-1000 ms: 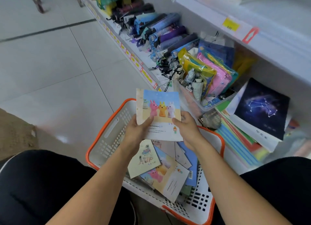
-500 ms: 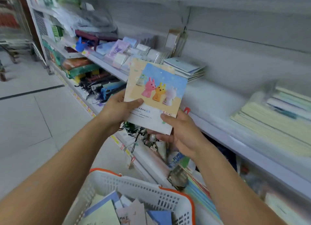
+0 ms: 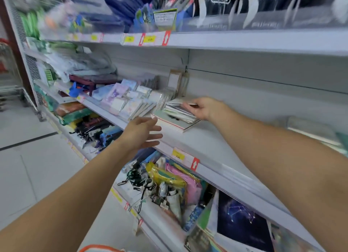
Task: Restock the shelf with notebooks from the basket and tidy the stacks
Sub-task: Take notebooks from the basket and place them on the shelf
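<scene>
At the bottom edge, only the orange rim of the basket point(image 3: 98, 249) shows, so the notebooks left in it are out of view. Above it, the left hand point(image 3: 143, 134) hangs in front of the shelf edge point(image 3: 216, 171) with fingers straight and spread, holding nothing and touching nothing. It points toward the near corner of the notebook stack point(image 3: 178, 116) and looks ready to steady it.

Farther in, the right hand point(image 3: 202, 108) rests on the stack's right side, fingers curled over the top notebooks; whether it grips one or just presses is hard to tell. The stack lies on the middle shelf, fanned and skewed, with upper notebooks slewed over a wider white one at the bottom.

To do this step well, the left palm should probably come flat against the stack's near-left edge while the right pushes from the opposite side, squaring the covers together. Pressing down lightly would keep thin covers from buckling. The packets of stickers or cards point(image 3: 131, 103) just beside it on the left should stay undisturbed.
</scene>
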Demonstrator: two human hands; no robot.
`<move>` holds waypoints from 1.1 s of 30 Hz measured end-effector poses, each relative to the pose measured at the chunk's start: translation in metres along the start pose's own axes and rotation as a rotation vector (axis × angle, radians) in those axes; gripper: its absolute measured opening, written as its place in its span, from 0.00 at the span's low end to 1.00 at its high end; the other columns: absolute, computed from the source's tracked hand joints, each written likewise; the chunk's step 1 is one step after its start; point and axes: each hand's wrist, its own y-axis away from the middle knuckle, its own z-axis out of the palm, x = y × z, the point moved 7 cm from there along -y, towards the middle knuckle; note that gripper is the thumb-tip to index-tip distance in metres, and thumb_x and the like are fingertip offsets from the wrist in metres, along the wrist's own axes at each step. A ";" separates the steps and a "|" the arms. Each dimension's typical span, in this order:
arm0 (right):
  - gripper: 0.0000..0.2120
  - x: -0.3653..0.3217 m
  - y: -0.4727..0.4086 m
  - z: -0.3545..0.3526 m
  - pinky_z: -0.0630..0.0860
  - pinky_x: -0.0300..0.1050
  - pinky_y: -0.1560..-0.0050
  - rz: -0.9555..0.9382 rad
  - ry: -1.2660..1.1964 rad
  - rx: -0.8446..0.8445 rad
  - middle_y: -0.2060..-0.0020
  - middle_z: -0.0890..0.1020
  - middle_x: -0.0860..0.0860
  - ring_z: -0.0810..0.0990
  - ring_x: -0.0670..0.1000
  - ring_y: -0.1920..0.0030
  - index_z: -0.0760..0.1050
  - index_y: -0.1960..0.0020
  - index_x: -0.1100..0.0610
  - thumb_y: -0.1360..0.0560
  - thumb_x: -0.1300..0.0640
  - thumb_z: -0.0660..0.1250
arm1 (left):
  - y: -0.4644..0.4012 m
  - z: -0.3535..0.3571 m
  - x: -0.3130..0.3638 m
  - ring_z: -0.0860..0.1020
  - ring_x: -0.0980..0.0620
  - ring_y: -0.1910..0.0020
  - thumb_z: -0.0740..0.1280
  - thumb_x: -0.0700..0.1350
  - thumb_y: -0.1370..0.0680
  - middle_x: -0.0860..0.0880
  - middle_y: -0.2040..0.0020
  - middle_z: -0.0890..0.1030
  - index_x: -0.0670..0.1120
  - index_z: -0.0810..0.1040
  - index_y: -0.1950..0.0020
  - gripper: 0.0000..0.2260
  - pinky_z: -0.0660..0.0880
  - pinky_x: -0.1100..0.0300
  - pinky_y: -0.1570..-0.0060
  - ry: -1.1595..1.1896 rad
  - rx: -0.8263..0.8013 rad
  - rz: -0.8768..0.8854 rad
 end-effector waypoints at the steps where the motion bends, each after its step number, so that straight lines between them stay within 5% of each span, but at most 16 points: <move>1: 0.07 0.001 -0.009 -0.003 0.83 0.43 0.62 0.009 0.097 0.021 0.37 0.71 0.62 0.74 0.62 0.34 0.70 0.44 0.68 0.19 0.73 0.55 | -0.001 -0.002 -0.005 0.84 0.46 0.52 0.66 0.49 0.20 0.44 0.46 0.83 0.44 0.73 0.37 0.14 0.82 0.55 0.59 -0.003 0.012 -0.011; 5: 0.10 -0.006 -0.029 -0.014 0.76 0.36 0.79 -0.140 0.501 0.094 0.48 0.74 0.57 0.75 0.50 0.62 0.75 0.47 0.57 0.20 0.70 0.61 | -0.005 -0.012 -0.024 0.84 0.47 0.54 0.66 0.49 0.20 0.46 0.49 0.84 0.45 0.75 0.40 0.12 0.81 0.57 0.61 -0.059 0.035 -0.027; 7: 0.03 -0.016 -0.024 -0.022 0.74 0.39 0.80 -0.261 0.813 0.246 0.55 0.79 0.56 0.74 0.50 0.71 0.80 0.51 0.56 0.22 0.61 0.68 | -0.005 -0.018 -0.032 0.84 0.48 0.57 0.66 0.49 0.20 0.46 0.50 0.84 0.45 0.76 0.41 0.11 0.81 0.57 0.63 -0.099 0.063 -0.016; 9: 0.11 -0.019 -0.009 -0.032 0.75 0.41 0.75 -0.339 1.029 0.385 0.58 0.83 0.56 0.78 0.54 0.71 0.81 0.50 0.59 0.23 0.51 0.68 | -0.001 -0.024 -0.045 0.83 0.48 0.59 0.66 0.48 0.20 0.44 0.52 0.83 0.44 0.76 0.43 0.09 0.81 0.57 0.63 -0.150 0.092 -0.009; 12: 0.17 -0.008 0.037 -0.035 0.76 0.45 0.54 -0.662 1.115 0.535 0.48 0.84 0.57 0.82 0.59 0.50 0.81 0.44 0.60 0.22 0.47 0.64 | 0.014 -0.040 -0.086 0.81 0.47 0.60 0.65 0.46 0.20 0.44 0.54 0.83 0.44 0.77 0.47 0.06 0.80 0.55 0.63 -0.159 0.141 -0.043; 15: 0.10 0.062 0.120 -0.022 0.73 0.44 0.61 -1.042 0.830 0.284 0.64 0.82 0.53 0.79 0.51 0.63 0.82 0.53 0.57 0.21 0.54 0.64 | 0.048 -0.063 -0.161 0.80 0.46 0.63 0.65 0.43 0.20 0.43 0.58 0.82 0.43 0.78 0.51 0.05 0.78 0.54 0.61 -0.100 0.230 -0.184; 17: 0.12 0.154 0.148 -0.015 0.69 0.45 0.67 -0.930 0.819 0.020 0.73 0.76 0.52 0.72 0.51 0.71 0.78 0.62 0.59 0.22 0.57 0.65 | 0.084 -0.087 -0.228 0.79 0.45 0.64 0.65 0.42 0.20 0.42 0.59 0.81 0.43 0.78 0.54 0.05 0.77 0.55 0.62 -0.099 0.312 -0.320; 20: 0.11 0.341 0.157 -0.041 0.73 0.48 0.63 -0.286 1.115 -0.337 0.69 0.78 0.52 0.75 0.48 0.67 0.76 0.61 0.59 0.24 0.54 0.70 | 0.162 -0.125 -0.341 0.74 0.45 0.65 0.65 0.39 0.22 0.40 0.62 0.76 0.42 0.75 0.63 0.09 0.73 0.56 0.62 -0.205 0.417 -0.583; 22: 0.10 0.449 0.175 -0.088 0.67 0.46 0.67 0.169 1.233 -0.460 0.73 0.73 0.48 0.71 0.49 0.70 0.73 0.62 0.56 0.26 0.55 0.72 | 0.218 -0.145 -0.398 0.70 0.47 0.66 0.64 0.37 0.23 0.39 0.63 0.72 0.39 0.73 0.62 0.08 0.67 0.57 0.64 -0.298 0.476 -0.744; 24: 0.12 0.509 0.201 -0.138 0.62 0.39 0.70 0.383 1.294 -0.466 0.73 0.72 0.44 0.69 0.47 0.69 0.70 0.62 0.55 0.25 0.54 0.71 | 0.251 -0.153 -0.437 0.71 0.46 0.59 0.62 0.36 0.22 0.38 0.56 0.72 0.36 0.74 0.53 0.03 0.68 0.56 0.60 -0.296 0.477 -0.858; 26: 0.12 0.540 0.221 -0.180 0.71 0.38 0.61 0.474 1.403 -0.441 0.54 0.78 0.51 0.78 0.52 0.54 0.74 0.48 0.57 0.25 0.50 0.71 | 0.265 -0.158 -0.462 0.74 0.46 0.52 0.61 0.40 0.22 0.41 0.49 0.75 0.39 0.75 0.44 0.09 0.76 0.54 0.49 -0.281 0.431 -0.953; 29: 0.30 0.549 0.229 -0.207 0.72 0.43 0.45 0.421 1.484 -0.301 0.34 0.71 0.57 0.73 0.57 0.36 0.67 0.29 0.60 0.25 0.49 0.72 | 0.286 -0.158 -0.480 0.75 0.43 0.46 0.60 0.42 0.19 0.39 0.43 0.76 0.37 0.70 0.34 0.15 0.74 0.49 0.46 -0.180 0.397 -1.075; 33: 0.26 0.552 0.230 -0.187 0.71 0.44 0.53 0.420 1.437 -0.303 0.40 0.74 0.57 0.76 0.56 0.46 0.70 0.32 0.63 0.24 0.50 0.70 | 0.307 -0.148 -0.504 0.76 0.39 0.44 0.63 0.43 0.20 0.41 0.47 0.76 0.40 0.69 0.38 0.13 0.75 0.46 0.43 0.073 0.434 -1.177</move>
